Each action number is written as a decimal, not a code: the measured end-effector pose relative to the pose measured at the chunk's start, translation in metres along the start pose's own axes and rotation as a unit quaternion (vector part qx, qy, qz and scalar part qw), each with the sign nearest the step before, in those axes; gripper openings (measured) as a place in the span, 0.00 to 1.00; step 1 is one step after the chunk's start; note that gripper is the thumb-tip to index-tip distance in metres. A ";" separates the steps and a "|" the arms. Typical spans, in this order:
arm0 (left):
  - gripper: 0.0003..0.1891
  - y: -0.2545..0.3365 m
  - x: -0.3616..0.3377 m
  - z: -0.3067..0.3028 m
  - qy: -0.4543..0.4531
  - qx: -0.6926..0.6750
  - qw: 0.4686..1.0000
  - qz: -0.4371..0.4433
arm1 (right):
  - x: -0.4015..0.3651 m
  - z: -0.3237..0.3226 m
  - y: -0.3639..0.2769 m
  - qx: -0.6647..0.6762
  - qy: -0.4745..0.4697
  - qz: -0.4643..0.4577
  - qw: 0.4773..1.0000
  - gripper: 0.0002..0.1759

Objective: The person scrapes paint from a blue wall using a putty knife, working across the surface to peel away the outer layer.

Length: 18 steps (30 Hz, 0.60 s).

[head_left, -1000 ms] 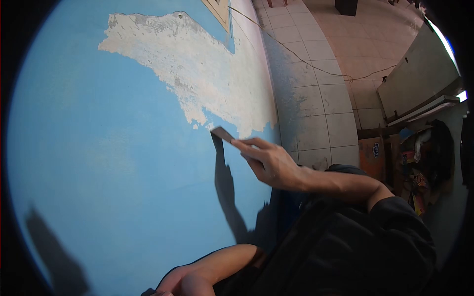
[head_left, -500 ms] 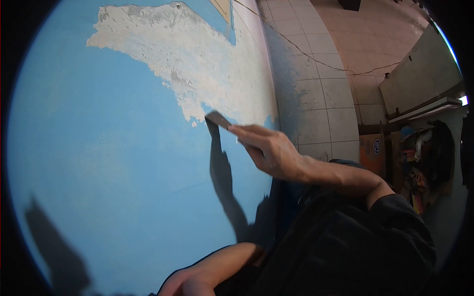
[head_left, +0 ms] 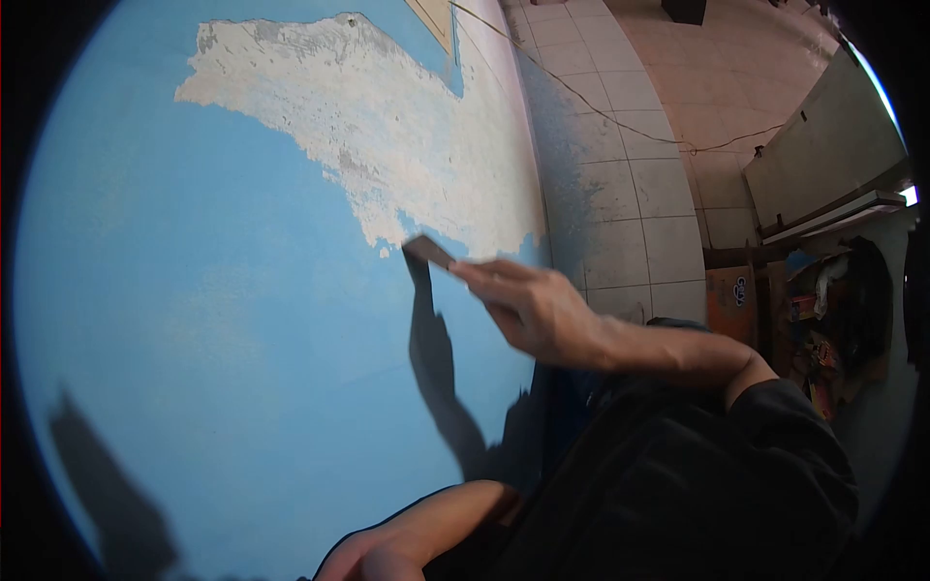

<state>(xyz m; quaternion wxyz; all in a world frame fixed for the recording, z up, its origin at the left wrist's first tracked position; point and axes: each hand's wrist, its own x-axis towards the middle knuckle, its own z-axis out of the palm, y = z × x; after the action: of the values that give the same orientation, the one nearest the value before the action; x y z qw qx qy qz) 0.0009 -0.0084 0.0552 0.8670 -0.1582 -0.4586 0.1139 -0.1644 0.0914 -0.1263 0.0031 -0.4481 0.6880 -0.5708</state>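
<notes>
My right hand (head_left: 542,305) is closed around a flat metal scraper (head_left: 429,252), its fingers pressed together along the tool. The blade's far edge is at the blue wall (head_left: 242,387), just below the ragged lower border of a bare whitish patch (head_left: 387,136). Dark shadows of the arm and tool fall on the blue paint beneath. At the bottom, part of my left arm (head_left: 426,528) shows bent, while the left hand lies outside the frame.
A tiled floor (head_left: 620,184) runs beside the wall, with a thin cable (head_left: 572,89) across it. On the right are a cardboard box (head_left: 728,295), a pale panel (head_left: 823,136) and a shelf of mixed items (head_left: 823,339). A dark object (head_left: 684,10) stands at the top.
My right hand and the scraper appear slightly lower in the view. The wall patch and floor have also shifted slightly down. The grip is unchanged.
</notes>
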 end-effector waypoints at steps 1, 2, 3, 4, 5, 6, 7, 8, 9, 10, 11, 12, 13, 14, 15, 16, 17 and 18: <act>0.20 0.000 -0.001 0.002 0.011 0.003 1.000 -0.003 | -0.007 -0.001 -0.008 -0.015 -0.022 0.001 1.000 0.31; 0.21 0.001 0.000 0.002 0.018 0.006 1.000 -0.007 | -0.007 -0.001 -0.006 -0.023 -0.019 -0.004 1.000 0.30; 0.21 0.002 0.001 0.002 0.014 0.009 1.000 -0.007 | -0.007 0.001 -0.005 -0.027 -0.016 -0.006 0.999 0.30; 0.21 0.002 0.001 0.003 0.009 0.010 1.000 -0.006 | -0.002 0.001 -0.002 -0.033 -0.022 0.009 0.999 0.28; 0.21 0.002 0.002 0.002 0.004 0.009 1.000 -0.005 | 0.008 0.000 0.003 -0.039 -0.025 0.026 0.999 0.27; 0.21 0.001 0.004 -0.001 -0.004 0.006 1.000 -0.005 | 0.015 0.003 0.012 -0.057 0.015 -0.018 0.998 0.27; 0.21 0.001 0.004 -0.003 -0.006 0.005 1.000 -0.004 | 0.015 0.003 0.011 -0.054 0.004 -0.011 0.998 0.27; 0.21 0.000 0.002 -0.003 -0.006 0.002 1.000 -0.004 | 0.014 0.001 0.009 -0.052 -0.006 -0.004 0.999 0.27; 0.21 -0.001 0.002 -0.002 -0.002 0.004 1.000 -0.002 | 0.009 0.000 0.006 -0.050 -0.017 0.005 0.999 0.27; 0.21 -0.001 0.001 0.000 0.003 0.008 1.000 0.001 | -0.001 -0.001 -0.001 -0.055 -0.049 0.022 0.997 0.28; 0.20 0.000 0.000 0.003 0.007 0.014 1.000 0.005 | -0.010 0.003 -0.003 -0.053 -0.020 -0.018 0.998 0.28; 0.20 0.000 0.000 0.003 0.018 0.011 1.000 0.000 | -0.009 0.004 -0.001 -0.049 -0.013 -0.025 0.998 0.28; 0.20 0.001 0.001 0.002 0.025 0.007 1.000 -0.006 | -0.010 0.005 -0.003 -0.043 -0.006 -0.029 0.999 0.28; 0.20 0.001 0.002 0.001 0.032 0.002 0.999 -0.010 | -0.005 0.003 -0.001 -0.043 -0.020 -0.008 0.999 0.28; 0.20 0.001 0.002 0.002 0.029 -0.001 1.000 -0.010 | 0.004 -0.001 0.001 -0.042 -0.033 0.014 0.998 0.28; 0.20 0.001 0.001 0.004 0.027 -0.005 1.000 -0.011 | 0.014 -0.002 0.005 -0.042 -0.020 0.019 0.999 0.28; 0.19 0.000 -0.001 0.005 0.029 -0.008 0.999 -0.011 | 0.013 -0.001 0.005 -0.046 -0.017 0.013 0.999 0.28; 0.20 0.000 -0.001 0.004 0.019 -0.006 1.000 -0.008 | 0.014 -0.001 0.007 -0.051 -0.013 0.005 0.999 0.28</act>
<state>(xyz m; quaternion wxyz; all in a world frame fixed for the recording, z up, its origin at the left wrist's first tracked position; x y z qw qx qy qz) -0.0033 -0.0079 0.0563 0.8754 -0.1620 -0.4442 0.1006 -0.1771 0.0829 -0.1241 -0.0082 -0.4511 0.7188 -0.5290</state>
